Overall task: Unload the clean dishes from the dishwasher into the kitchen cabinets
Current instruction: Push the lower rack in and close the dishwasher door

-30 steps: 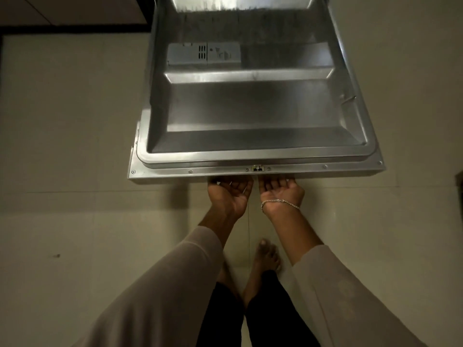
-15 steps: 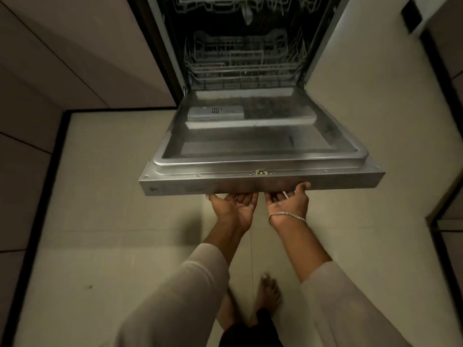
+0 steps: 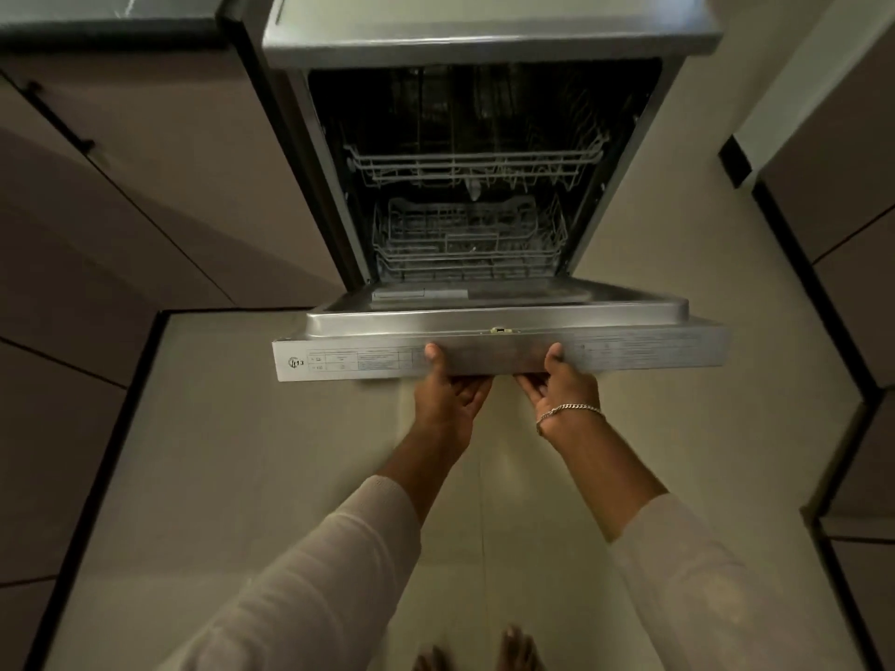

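Dishwasher door [image 3: 499, 360] half-open, left hand [image 3: 448, 394] and right hand [image 3: 557, 385] palms-up beneath, fingers gripping its edge

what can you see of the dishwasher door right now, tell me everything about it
The dishwasher door is brushed stainless steel, hinged at the bottom and hanging open, tilted somewhat up from flat. Its inner face has a raised rim and a small latch at the middle of the top edge. That edge faces the camera and carries a printed label strip with a "13" mark at its left end. The left hand and right hand grip it from beneath, thumbs on the edge. Behind it, the racks look empty.
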